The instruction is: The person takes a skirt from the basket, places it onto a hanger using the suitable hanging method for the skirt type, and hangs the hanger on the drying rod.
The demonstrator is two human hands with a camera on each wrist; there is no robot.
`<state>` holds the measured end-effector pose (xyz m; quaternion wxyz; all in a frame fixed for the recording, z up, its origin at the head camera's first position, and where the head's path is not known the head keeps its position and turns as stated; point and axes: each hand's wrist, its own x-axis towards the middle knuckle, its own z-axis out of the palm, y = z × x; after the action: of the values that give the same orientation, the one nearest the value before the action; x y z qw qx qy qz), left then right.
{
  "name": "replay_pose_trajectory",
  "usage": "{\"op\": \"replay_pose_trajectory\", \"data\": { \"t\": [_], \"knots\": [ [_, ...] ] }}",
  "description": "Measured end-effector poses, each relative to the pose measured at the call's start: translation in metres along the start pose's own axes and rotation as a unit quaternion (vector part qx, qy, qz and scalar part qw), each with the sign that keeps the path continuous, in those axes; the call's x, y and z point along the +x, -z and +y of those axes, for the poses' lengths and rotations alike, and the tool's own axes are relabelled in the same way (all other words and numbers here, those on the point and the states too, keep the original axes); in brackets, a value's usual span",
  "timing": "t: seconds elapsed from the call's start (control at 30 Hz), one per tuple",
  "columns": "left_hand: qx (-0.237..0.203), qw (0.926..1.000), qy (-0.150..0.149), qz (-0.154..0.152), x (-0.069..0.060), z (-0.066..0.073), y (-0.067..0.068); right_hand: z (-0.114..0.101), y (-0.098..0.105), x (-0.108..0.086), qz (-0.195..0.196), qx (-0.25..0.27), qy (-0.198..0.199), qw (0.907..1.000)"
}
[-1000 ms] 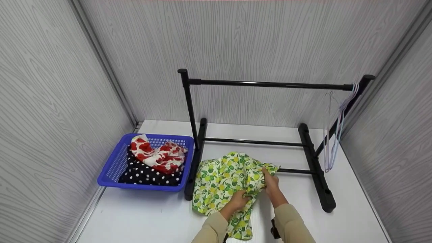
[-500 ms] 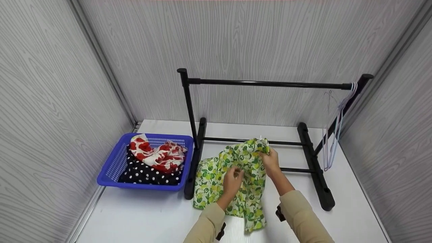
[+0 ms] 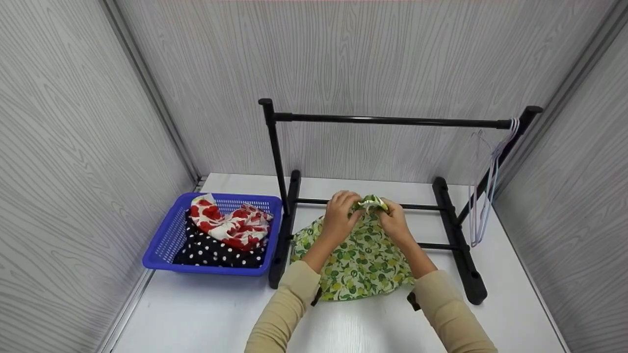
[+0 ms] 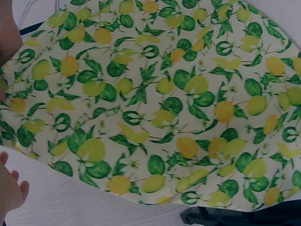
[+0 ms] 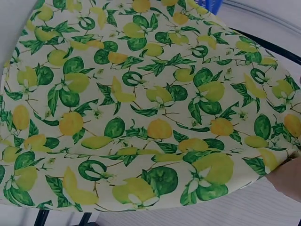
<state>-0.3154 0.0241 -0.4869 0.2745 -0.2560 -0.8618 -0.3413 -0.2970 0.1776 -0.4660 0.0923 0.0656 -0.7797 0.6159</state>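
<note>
A white cloth garment with a yellow and green lemon print [image 3: 365, 260] hangs from both hands, its bunched upper edge between them. The left hand [image 3: 339, 213] pinches that edge on the left; the right hand [image 3: 394, 223] grips it on the right. The printed cloth [image 4: 155, 103] fills most of the left wrist view, with part of a hand [image 4: 11, 188] at the lower left. In the right wrist view the cloth [image 5: 150, 113] spreads wide, and a hand [image 5: 288, 179] touches its right edge.
A black rack [image 3: 392, 120] stands behind the hands, with several thin hangers [image 3: 485, 196] on its right end. At left, a blue basket [image 3: 162, 240] holds a red and white cloth [image 3: 235, 228] and a black polka-dot cloth [image 3: 211, 252]. White table [image 3: 206, 314] underneath.
Both hands have moved up, the left the most, and it now pinches the garment's upper edge beside the right hand. The garment has gone from bunched and draped to hanging more spread out.
</note>
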Motion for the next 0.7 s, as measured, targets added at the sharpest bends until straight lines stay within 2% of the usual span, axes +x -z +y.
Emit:
{"op": "replay_pose_trajectory", "data": {
  "t": [0.1,0.2,0.33,0.4,0.53,0.7],
  "knots": [
    [0.027,0.9994,-0.021,-0.007,0.003,0.006,0.002,-0.018,0.000,-0.007,-0.029,-0.054,0.054,0.9966],
    [0.038,0.9987,-0.035,-0.003,0.002,0.011,0.000,-0.028,0.002,-0.011,-0.064,-0.098,0.094,0.9887],
    [0.001,0.9984,-0.054,0.018,0.001,0.014,-0.004,-0.023,0.009,-0.009,-0.138,-0.090,0.100,0.9812],
    [-0.023,0.9981,-0.053,0.024,0.000,0.015,-0.005,-0.015,0.013,-0.005,-0.161,-0.094,0.098,0.9776],
    [-0.044,0.9979,-0.045,0.015,0.001,0.015,-0.004,-0.004,0.018,0.000,-0.150,-0.156,0.125,0.9682],
    [-0.039,0.9973,-0.047,-0.041,0.000,0.012,-0.001,-0.007,0.020,0.001,-0.107,-0.259,0.222,0.9338]
  ]
}}
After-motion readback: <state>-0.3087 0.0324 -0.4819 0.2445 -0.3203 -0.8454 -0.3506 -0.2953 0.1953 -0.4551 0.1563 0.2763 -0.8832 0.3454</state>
